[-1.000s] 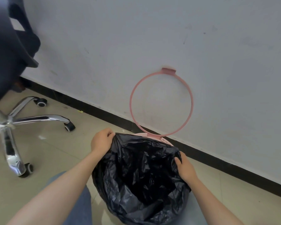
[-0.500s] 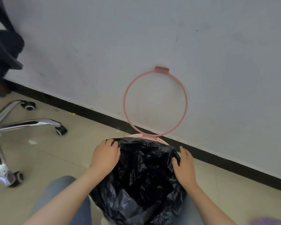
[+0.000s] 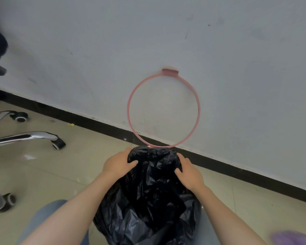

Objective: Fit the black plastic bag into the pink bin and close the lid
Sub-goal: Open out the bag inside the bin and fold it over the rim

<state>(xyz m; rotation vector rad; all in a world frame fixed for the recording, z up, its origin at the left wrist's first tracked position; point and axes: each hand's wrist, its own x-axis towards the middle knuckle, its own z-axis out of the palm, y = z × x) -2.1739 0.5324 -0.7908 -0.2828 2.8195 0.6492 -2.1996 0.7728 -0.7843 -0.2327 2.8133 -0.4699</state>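
Filling the space below the pink ring lid (image 3: 163, 110) is the black plastic bag (image 3: 148, 195), which covers the bin completely. The lid stands open against the wall (image 3: 219, 50). The left hand (image 3: 117, 163) and right hand (image 3: 189, 174) press the bag's far edge, just under the ring, apart from each other. No writing is readable.

Both forearms are bare, with no sleeves, watch or rings in view; the left hand (image 3: 119, 163) and right hand (image 3: 189, 174) wear no gloves; the left knee (image 3: 48, 216) is covered in faded blue-grey denim.
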